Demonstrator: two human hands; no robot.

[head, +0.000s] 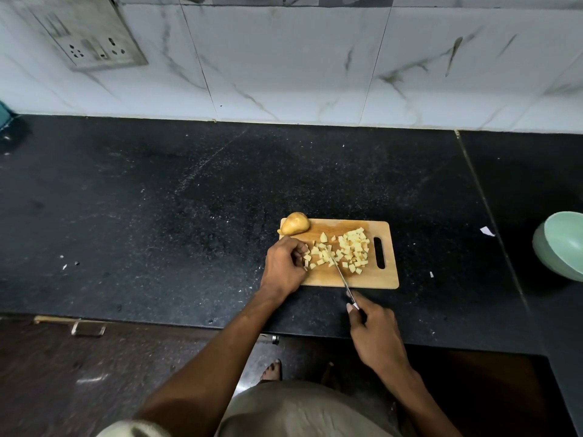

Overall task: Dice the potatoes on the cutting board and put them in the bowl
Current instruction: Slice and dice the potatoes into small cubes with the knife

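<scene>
Knife [342, 276] blade toward cutting board's [372, 280] far-left.

The cutting board [375, 275] lies near the table's [157, 200] front edge, right of centre. A whole potato [295, 223] blocks the board's far left corner; diced pieces [350, 250] cover its middle. The left hand [284, 266] occupies the board's left edge, and the knife [342, 277] crosses its front edge. Between board and bowl [561, 244], at the table's right edge, lie only paper scraps [487, 231]. The table's left and rear areas offer open passage.
</scene>
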